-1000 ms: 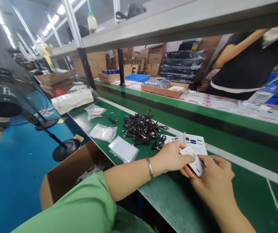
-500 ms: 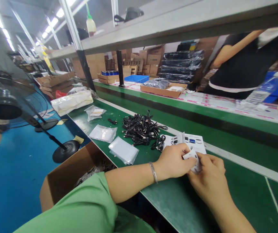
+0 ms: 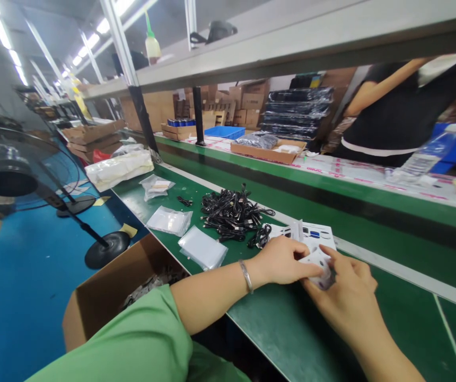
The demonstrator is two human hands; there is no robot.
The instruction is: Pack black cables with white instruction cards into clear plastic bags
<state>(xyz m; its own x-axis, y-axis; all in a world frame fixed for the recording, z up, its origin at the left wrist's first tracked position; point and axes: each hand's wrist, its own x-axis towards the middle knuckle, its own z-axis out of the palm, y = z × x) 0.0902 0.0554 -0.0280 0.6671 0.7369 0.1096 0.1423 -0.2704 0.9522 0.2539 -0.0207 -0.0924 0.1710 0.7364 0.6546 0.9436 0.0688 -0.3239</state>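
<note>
My left hand (image 3: 283, 261) pinches a small white printed leaflet (image 3: 317, 259), its thumb lying across the paper. From the other side my right hand (image 3: 347, 292) grips the same folded leaflet between thumb and forefinger, its other fingers looser. The underside of the leaflet is hidden by my fingers. Just beyond my hands, printed sheets (image 3: 326, 231) with pictures of devices lie on the green bench (image 3: 275, 329). A coiled black cable (image 3: 260, 236) rests by the sheets' left edge, beside a heap of black USB cables (image 3: 231, 212).
Clear plastic bags (image 3: 203, 247) lie left of the cables, with a filled bag (image 3: 155, 187) farther off. An open cardboard box (image 3: 88, 302) stands below the bench edge. A floor fan (image 3: 9, 178) is at left. Behind the bench stands a person (image 3: 399, 111) near a bottle (image 3: 430, 154).
My right hand has opened its grip slightly, its forefinger higher and more apart from the thumb. More of the leaflet's face shows. The view has shifted a little.
</note>
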